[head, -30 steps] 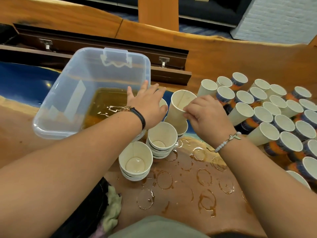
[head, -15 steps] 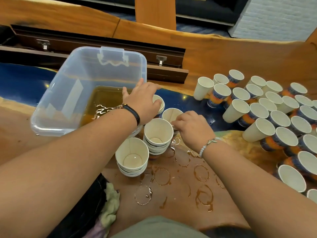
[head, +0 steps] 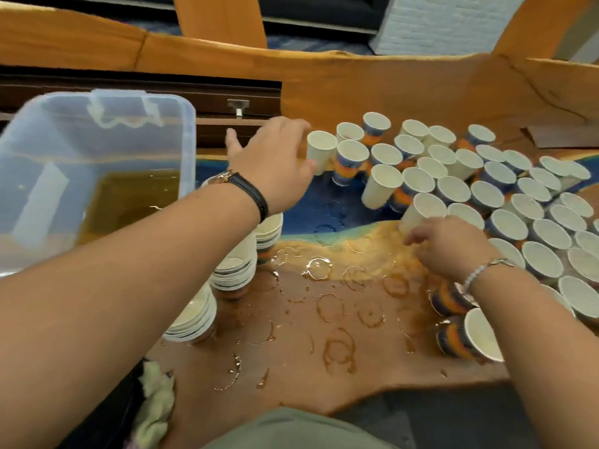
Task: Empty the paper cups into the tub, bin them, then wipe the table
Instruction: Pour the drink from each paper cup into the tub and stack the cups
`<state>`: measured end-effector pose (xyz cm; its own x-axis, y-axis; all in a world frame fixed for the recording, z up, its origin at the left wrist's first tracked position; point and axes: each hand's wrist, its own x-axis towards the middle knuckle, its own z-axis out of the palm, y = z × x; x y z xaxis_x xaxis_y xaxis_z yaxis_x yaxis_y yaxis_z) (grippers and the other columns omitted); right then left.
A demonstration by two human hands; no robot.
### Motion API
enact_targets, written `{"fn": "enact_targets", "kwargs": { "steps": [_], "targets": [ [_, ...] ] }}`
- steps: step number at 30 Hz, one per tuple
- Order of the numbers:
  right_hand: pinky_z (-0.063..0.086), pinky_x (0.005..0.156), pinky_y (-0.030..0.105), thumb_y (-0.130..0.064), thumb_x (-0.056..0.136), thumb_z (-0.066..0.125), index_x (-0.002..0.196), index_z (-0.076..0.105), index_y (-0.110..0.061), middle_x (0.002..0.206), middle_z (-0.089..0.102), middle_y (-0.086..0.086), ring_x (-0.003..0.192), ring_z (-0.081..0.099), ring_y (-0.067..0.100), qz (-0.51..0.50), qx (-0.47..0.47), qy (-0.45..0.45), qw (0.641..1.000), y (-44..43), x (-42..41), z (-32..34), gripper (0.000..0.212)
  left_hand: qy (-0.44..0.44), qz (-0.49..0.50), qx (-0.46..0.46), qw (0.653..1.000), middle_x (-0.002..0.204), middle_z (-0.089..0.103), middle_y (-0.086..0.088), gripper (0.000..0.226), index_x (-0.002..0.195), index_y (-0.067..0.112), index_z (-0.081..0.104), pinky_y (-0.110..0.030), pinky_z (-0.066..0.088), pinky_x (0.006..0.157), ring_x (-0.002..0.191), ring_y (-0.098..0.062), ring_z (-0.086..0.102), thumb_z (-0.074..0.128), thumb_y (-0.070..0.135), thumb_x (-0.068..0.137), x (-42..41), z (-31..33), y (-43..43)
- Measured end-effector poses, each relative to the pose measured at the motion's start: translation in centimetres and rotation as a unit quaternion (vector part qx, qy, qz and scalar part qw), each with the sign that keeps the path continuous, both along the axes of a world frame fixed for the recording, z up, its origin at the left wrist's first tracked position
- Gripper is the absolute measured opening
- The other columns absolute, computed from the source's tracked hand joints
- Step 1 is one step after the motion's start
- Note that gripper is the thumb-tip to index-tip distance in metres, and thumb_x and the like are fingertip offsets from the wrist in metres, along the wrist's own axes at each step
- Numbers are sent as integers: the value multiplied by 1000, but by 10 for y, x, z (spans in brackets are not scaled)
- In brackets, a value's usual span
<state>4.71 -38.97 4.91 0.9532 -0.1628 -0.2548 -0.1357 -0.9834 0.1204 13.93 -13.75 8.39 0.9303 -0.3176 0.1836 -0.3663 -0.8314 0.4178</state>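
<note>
Many paper cups, white or with blue-orange print, crowd the right of the table. My left hand reaches over to the leftmost white cup, with fingertips and thumb at its side and the fingers still spread. My right hand grips the base of a white cup at the near edge of the group. A clear plastic tub at the left holds brown liquid. Three stacks of nested empty cups stand beside it, under my left forearm.
Brown ring stains and drips cover the wooden table in front of me. A pale crumpled cloth lies at the near left edge. Two printed cups stand close by my right forearm. A raised wooden ledge runs along the back.
My right hand left the cup stacks and moved right to a fresh cup. My left hand lifted off the tub's corner and swung right toward the cup group. The view turned right.
</note>
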Motion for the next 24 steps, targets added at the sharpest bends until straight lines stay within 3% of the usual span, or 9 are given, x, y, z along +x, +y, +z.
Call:
{"fn": "enact_targets", "kwargs": {
  "steps": [2,5,7,11,14,17,21,24],
  "targets": [
    [50,83,30,-22,87,58,103,61,-52,118,58,-6,101,54,18,12,-27,59,998,-23,-16,0,34,5,-52,-14,999,144,38,8,43,138,30,39,-62,2,112,135,-14,35,46,39,96,-11,4,-28],
    [40,77,27,-31,91,52,113,58,-49,114,54,-9,104,46,18,88,-101,120,984,-37,-42,-1,29,14,-115,-25,993,140,43,8,39,135,30,43,-59,5,113,131,-15,40,48,36,96,-30,0,-64],
    [33,76,28,-29,95,46,118,57,-44,115,50,-8,106,42,19,136,-144,124,972,-41,-58,-5,30,28,-154,-24,987,138,45,8,38,133,30,44,-57,8,114,129,-15,41,48,35,96,-42,-8,-83],
    [33,86,35,-18,94,47,125,56,-38,121,45,-3,110,37,24,158,-173,115,965,-54,-76,-20,38,73,-214,6,974,141,42,8,38,134,32,43,-54,5,116,132,-16,38,48,36,96,-64,-28,-110],
    [32,84,37,-21,92,52,120,62,-30,121,48,0,108,38,26,186,-167,89,964,-62,-80,-29,31,91,-231,27,968,140,42,9,40,135,33,42,-51,8,117,132,-14,38,48,38,96,-75,-46,-122],
    [32,75,37,-33,82,67,100,72,-28,105,57,0,96,46,26,222,-160,47,961,-66,-77,-31,19,110,-229,24,967,139,44,8,38,132,33,45,-49,20,116,129,-16,42,50,39,95,-80,-58,-129],
    [26,76,30,-44,95,45,114,65,-30,110,58,-8,103,41,18,213,-131,87,964,-63,-67,-27,31,159,-240,3,958,140,43,6,47,134,31,45,-29,35,105,126,-15,44,59,26,90,-79,-64,-129],
    [43,80,31,-44,94,48,110,67,-31,105,64,-3,99,53,17,156,-19,62,986,-50,-44,-7,28,230,-265,7,937,144,39,7,71,141,31,37,-19,35,95,128,-13,41,69,16,80,-75,-63,-125]
  ]
}}
